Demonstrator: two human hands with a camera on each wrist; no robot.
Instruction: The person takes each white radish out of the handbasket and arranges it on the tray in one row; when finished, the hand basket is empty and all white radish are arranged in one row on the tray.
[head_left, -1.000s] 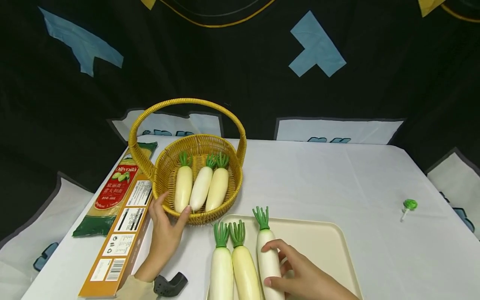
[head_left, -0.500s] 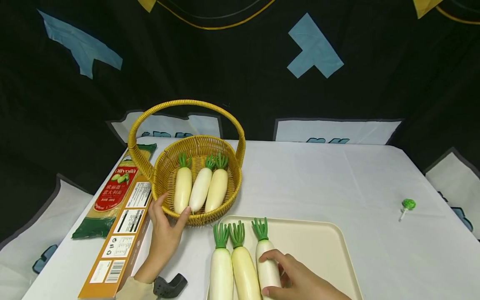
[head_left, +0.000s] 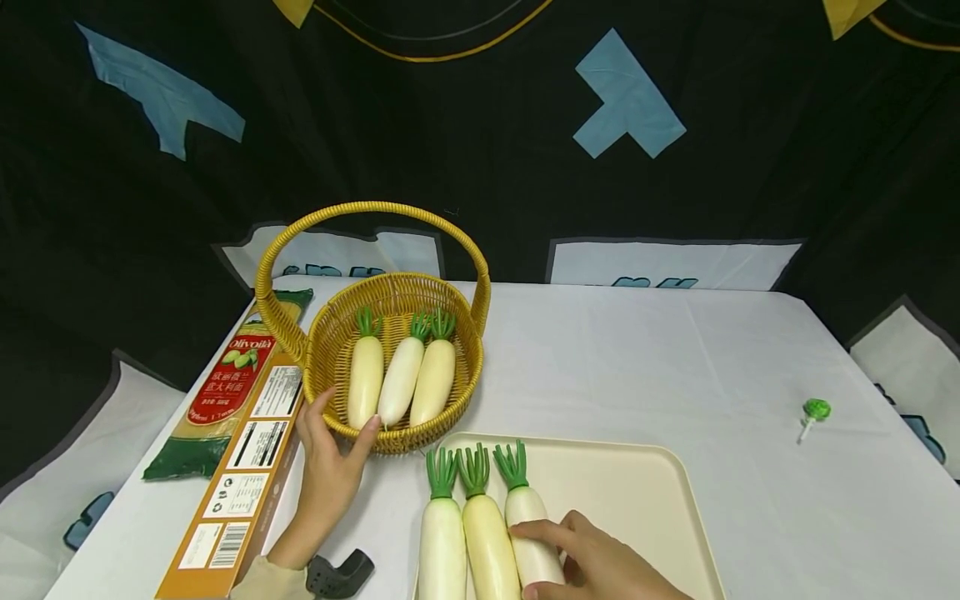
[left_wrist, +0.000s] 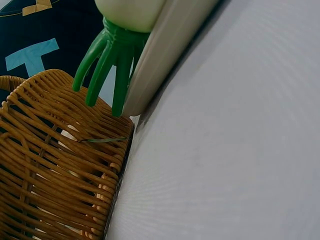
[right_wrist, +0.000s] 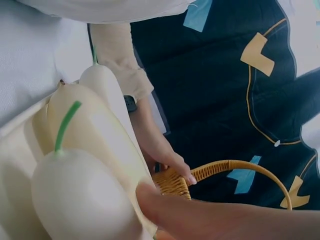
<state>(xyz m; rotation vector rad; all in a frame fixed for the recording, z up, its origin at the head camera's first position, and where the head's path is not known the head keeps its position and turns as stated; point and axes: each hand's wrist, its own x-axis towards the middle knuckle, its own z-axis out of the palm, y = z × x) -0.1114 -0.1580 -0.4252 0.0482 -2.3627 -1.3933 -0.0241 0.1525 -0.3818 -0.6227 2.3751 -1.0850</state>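
Note:
My left hand [head_left: 330, 479] holds the near-left rim of a yellow wicker basket [head_left: 318, 333], its thumb over the front edge. Inside lie three daikon radishes, among them a white one [head_left: 401, 379], their green tops pointing away from me. On the beige tray [head_left: 637, 467], my right hand [head_left: 600, 558] grips a white daikon radish [head_left: 536, 562] around its body. A pale yellow daikon [head_left: 491, 550] lies just left of it, and another white daikon [head_left: 442, 546] beyond that. In the right wrist view my right thumb [right_wrist: 160, 205] lies between the nearest radish and its neighbour.
Left of the basket lie a green and red pasta bag [head_left: 225, 383] and a long orange box [head_left: 243, 483]. Far to the right is a green lollipop [head_left: 816, 410] on the white tablecloth [head_left: 645, 358]. A black curtain [head_left: 480, 142] hangs behind the table.
My right hand has lowered the white daikon toward me and shifted it left, against the pale yellow one, its top now leaning left. The left hand stays at the basket rim.

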